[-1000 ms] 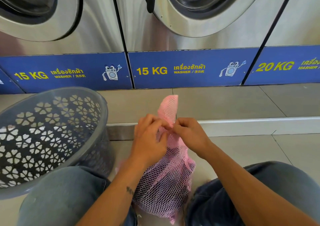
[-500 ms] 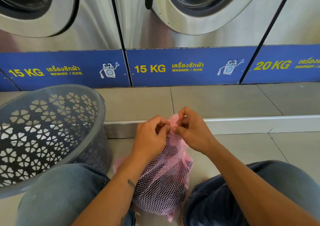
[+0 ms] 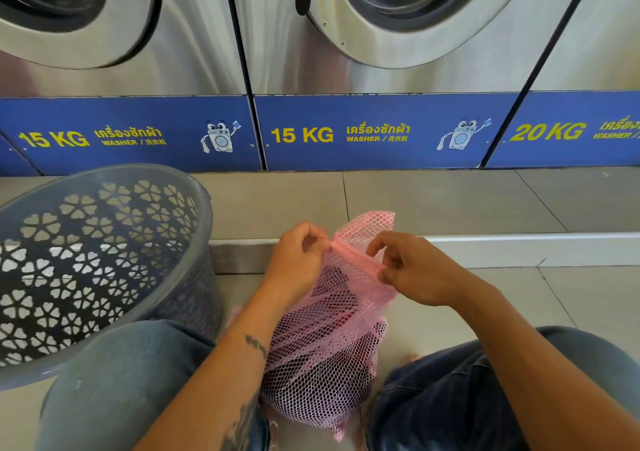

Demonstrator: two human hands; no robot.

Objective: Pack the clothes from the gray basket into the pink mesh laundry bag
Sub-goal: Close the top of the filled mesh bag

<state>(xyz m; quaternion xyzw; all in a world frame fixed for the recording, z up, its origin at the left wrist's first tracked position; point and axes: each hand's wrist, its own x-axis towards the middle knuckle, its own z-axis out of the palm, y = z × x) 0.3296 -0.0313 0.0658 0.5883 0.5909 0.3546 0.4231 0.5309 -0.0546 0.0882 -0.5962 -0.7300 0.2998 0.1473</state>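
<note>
**Both hands pinched the top hem of the filled pink bag**

The pink mesh laundry bag (image 3: 325, 333) stood on the tiled floor (image 3: 450, 204) between the person's knees, just right of the gray basket (image 3: 104, 263). Dark and red clothes (image 3: 332, 312) showed through its netting, bulging the lower part. The bag's upper part rose to a solid pink hem band that ran between the two hands, with a flap of loose mesh standing above it.

The left hand (image 3: 298, 260) had its fingers curled, thumb and fingertip pinching the left end of the hem band. The right hand (image 3: 412, 270) gripped the other end lower down, fingers bent around the band and the mesh behind it. The two hands were near each other without touching, the band stretched at a slant between them.

The gray basket sat to the left, tilted toward the viewer, its wall cut with flower-shaped holes; its lower edge was hidden behind the left knee (image 3: 121, 381) in gray-blue trousers. What lay inside it could not be told. The right knee (image 3: 485, 391) wore darker denim.

Beyond a low step with a pale edge (image 3: 519, 239), a row of steel washers (image 3: 398, 28) stood on blue panels (image 3: 374, 132) marked 15 KG, 15 KG and 20 KG in yellow.
</note>
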